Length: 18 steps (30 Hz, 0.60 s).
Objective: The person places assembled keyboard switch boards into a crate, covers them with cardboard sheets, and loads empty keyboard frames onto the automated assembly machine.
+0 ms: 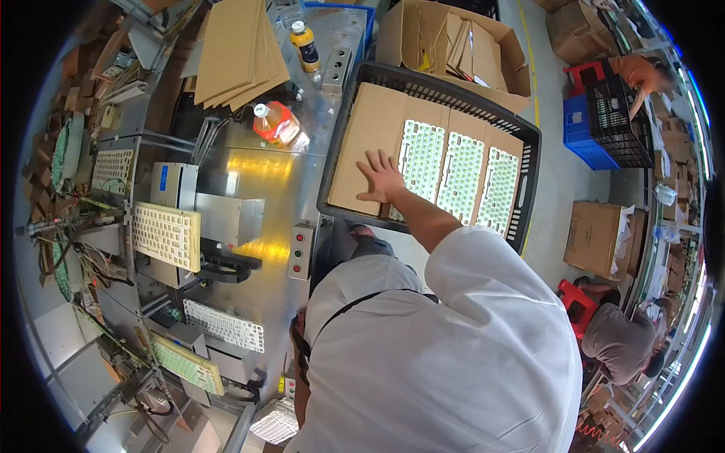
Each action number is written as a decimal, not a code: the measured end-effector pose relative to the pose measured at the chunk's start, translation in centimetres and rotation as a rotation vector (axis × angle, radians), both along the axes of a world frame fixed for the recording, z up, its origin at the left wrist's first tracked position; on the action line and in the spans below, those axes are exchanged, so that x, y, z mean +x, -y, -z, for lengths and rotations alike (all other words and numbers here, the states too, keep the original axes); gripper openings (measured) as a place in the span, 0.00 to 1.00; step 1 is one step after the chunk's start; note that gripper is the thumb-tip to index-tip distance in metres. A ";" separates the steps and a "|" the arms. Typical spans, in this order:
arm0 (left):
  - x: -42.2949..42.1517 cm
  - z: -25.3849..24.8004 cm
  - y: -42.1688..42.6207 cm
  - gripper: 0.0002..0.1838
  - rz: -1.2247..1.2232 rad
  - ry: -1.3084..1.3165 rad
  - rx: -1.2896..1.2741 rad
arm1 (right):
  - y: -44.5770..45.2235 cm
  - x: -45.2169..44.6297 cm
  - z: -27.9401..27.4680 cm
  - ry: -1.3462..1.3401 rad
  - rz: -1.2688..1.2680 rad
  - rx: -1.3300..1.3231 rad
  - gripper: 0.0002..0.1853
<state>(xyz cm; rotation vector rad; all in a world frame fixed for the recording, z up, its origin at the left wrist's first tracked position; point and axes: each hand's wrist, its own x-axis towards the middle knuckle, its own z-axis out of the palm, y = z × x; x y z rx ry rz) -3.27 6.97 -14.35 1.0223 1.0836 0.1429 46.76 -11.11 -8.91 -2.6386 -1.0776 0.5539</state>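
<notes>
My right hand (382,180) lies flat with fingers spread on a brown cardboard sheet (377,117) inside a black plastic crate (531,177). Beside it, three pale green-and-white keyboard plates (460,177) rest in a row on the cardboard; my forearm partly covers the nearest ones. Of my left side, only a strip of arm (300,389) shows along my body at the bottom. The fingers of that hand are hidden. Close to that arm is a white keyboard plate (275,421); whether the hand touches it, I cannot tell.
A metal machine bench (264,181) on the left carries keyboard plates on fixtures (165,235), a button box (300,251), bottles (276,123) and cardboard sheets (238,57). An open carton (513,72) stands behind the crate. Two people (623,343) sit at the right.
</notes>
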 end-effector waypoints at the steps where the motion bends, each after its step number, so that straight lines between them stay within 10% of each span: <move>1: -0.3 0.3 0.0 0.20 -0.007 0.002 -0.007 | 0.0 0.1 0.0 -0.002 -0.003 0.001 0.47; 7: -0.8 2.5 0.0 0.20 -0.048 0.033 -0.047 | 0.8 2.2 0.7 0.013 -0.253 -0.016 0.44; 16: -6.7 6.3 1.6 0.20 -0.216 0.095 -0.187 | -2.1 -6.2 -2.0 -0.149 -0.187 0.726 0.10; 17: -5.1 1.9 2.1 0.19 0.335 -0.259 0.553 | -2.7 -8.2 -0.2 -0.261 -0.117 0.769 0.10; 18: -4.7 0.4 2.9 0.17 0.148 -0.245 0.485 | -3.0 -10.7 -0.6 -0.251 -0.015 0.663 0.15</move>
